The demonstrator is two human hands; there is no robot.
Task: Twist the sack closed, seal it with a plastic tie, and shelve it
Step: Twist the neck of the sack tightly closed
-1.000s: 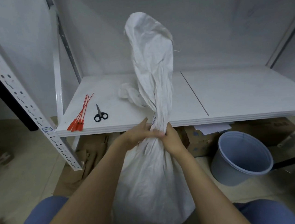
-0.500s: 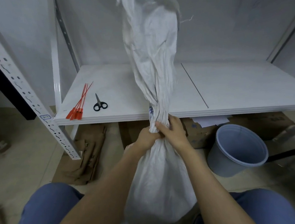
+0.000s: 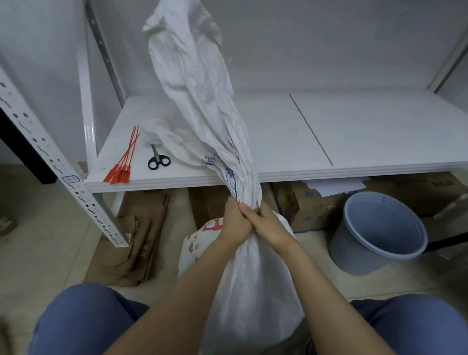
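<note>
Sack (image 3: 253, 284) neck inside curled left hand (image 3: 233, 223), right hand (image 3: 271, 226)

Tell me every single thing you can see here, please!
sack: one, white with red print, on the floor between the knees, its top rising in front of the shelf
shelf: one, white, behind the sack
plastic ties: a few, red, shelf's front left corner
scissors: one, black handles, on the shelf right of the ties
post: one, white with holes, far left
bucket: one, grey-blue, floor at right
cardboard: brown, flattened, under the shelf
knees: two, blue trousers, bottom corners
left hand: grips the sack's twisted neck
right hand: grips it too
</note>
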